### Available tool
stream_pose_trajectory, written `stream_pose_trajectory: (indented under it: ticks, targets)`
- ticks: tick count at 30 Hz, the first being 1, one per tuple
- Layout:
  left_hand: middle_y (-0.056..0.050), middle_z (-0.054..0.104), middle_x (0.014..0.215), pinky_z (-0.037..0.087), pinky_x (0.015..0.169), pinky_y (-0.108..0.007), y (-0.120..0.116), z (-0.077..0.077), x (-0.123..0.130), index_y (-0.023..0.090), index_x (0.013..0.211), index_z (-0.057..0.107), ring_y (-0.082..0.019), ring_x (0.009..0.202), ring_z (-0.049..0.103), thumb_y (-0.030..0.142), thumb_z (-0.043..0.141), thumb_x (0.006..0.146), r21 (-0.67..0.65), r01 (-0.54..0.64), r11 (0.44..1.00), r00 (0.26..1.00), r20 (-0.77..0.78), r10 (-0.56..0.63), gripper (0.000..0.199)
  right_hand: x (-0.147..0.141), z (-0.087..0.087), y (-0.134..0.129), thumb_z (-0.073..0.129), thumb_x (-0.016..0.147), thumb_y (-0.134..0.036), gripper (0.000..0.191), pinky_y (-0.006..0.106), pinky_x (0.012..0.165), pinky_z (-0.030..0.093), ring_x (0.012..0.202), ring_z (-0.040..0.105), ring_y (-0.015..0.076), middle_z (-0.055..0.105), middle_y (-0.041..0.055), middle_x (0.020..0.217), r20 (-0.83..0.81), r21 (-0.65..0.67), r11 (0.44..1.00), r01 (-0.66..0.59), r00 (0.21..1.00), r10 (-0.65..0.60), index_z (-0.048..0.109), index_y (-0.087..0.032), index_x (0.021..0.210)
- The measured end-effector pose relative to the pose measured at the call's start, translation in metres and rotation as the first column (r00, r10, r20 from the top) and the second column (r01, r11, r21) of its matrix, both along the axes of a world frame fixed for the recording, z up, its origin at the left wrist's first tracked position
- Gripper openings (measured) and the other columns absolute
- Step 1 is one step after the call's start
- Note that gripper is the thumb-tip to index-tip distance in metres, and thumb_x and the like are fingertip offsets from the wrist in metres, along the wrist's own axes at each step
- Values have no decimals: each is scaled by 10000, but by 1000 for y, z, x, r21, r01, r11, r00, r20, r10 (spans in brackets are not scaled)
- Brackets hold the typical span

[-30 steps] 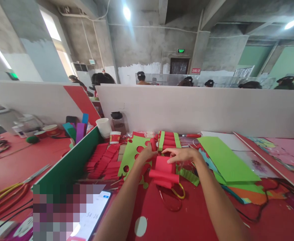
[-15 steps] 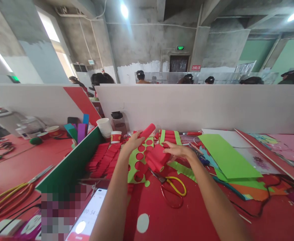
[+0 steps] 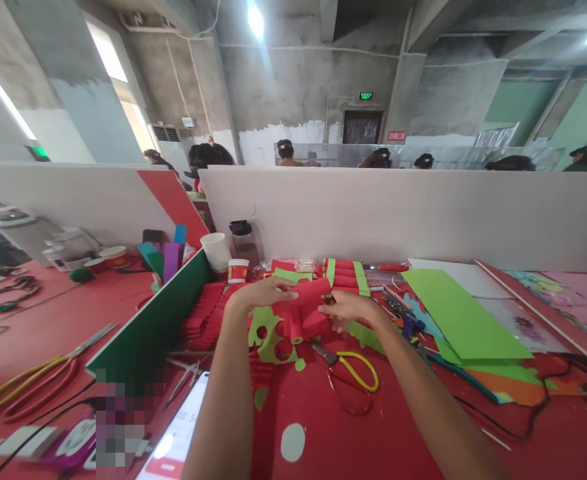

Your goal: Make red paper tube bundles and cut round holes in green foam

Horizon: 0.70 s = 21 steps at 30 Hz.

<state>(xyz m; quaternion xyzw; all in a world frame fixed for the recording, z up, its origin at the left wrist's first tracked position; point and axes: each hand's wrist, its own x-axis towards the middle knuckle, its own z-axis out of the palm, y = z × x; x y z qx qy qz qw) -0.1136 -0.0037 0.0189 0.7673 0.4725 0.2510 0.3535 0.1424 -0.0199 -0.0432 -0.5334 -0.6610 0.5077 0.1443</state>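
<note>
Yellow-handled scissors on the red table, green sheet beside, paper cups behind.

This is a big craft workshop: bare concrete walls, white dividers between tables, paper sheets, scissors, other workers.
</note>
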Motion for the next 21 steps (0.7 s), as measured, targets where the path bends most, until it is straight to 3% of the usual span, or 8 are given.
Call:
stream_pose_trajectory:
  ticks: [3, 6, 10, 12, 15, 19, 21]
  targets:
    - [-7, 746, 1079, 474, 856, -278, 3, -2, -4, 305, 902, 780, -246, 1008, 652, 385, 739, 678, -119, 149, 982, 980, -115, -162, 241, 14, 15, -6, 693, 805, -518, 659, 317, 544, 575, 621, 689, 207, 718, 54, 773, 11, 65, 997, 39, 999, -39, 478, -193, 1336]
    - [-7, 760, 976, 475, 817, -269, 4, -2, -3, 305, 928, 779, -241, 980, 653, 380, 728, 687, -136, 177, 975, 971, -139, -196, 258, 22, 28, -13, 678, 830, -464, 759, 342, 654, 581, 769, 703, 217, 716, 105, 1028, 77, 200, 979, -43, 997, 28, 352, -238, 1477]
    - [-6, 759, 910, 481, 708, -248, 2, -2, 4, 301, 950, 776, -227, 877, 666, 350, 762, 629, -134, 120, 984, 985, -107, -135, 325, 16, 34, -16, 717, 801, -358, 702, 426, 970, 481, 1163, 604, 286, 555, 127, 1400, 276, 465, 851, -244, 953, 123, 453, -266, 1444]
    - [-5, 756, 913, 471, 639, -227, -1, -1, 7, 305, 970, 773, -210, 816, 663, 354, 774, 607, -142, 86, 986, 991, -90, -100, 366, 11, 32, -15, 702, 811, -323, 646, 439, 1031, 428, 1250, 546, 303, 538, 123, 1428, 333, 519, 799, -304, 933, 139, 496, -247, 1418]
    - [-20, 746, 1000, 462, 583, -207, -4, 2, 7, 306, 1041, 755, -188, 777, 650, 405, 765, 625, -181, 99, 979, 986, -118, -121, 428, 7, 27, -11, 688, 825, -314, 552, 444, 1026, 422, 1236, 558, 318, 600, 117, 1368, 363, 522, 791, -319, 922, 132, 568, -233, 1358]
    - [-48, 597, 1351, 520, 675, -239, -5, 7, 3, 314, 1216, 669, -195, 868, 664, 460, 755, 653, -250, 158, 955, 957, -200, -211, 589, 7, 23, -9, 666, 846, -362, 499, 424, 1017, 420, 1232, 563, 325, 620, 124, 1345, 371, 535, 788, -304, 923, 104, 608, -212, 1319]
    - [-61, 577, 1368, 532, 730, -269, -3, 7, 2, 299, 1268, 632, -193, 855, 669, 445, 744, 672, -254, 200, 946, 938, -229, -260, 624, 9, 24, -9, 639, 864, -397, 496, 394, 987, 440, 1205, 584, 315, 631, 124, 1331, 374, 524, 795, -306, 921, 108, 608, -206, 1321]
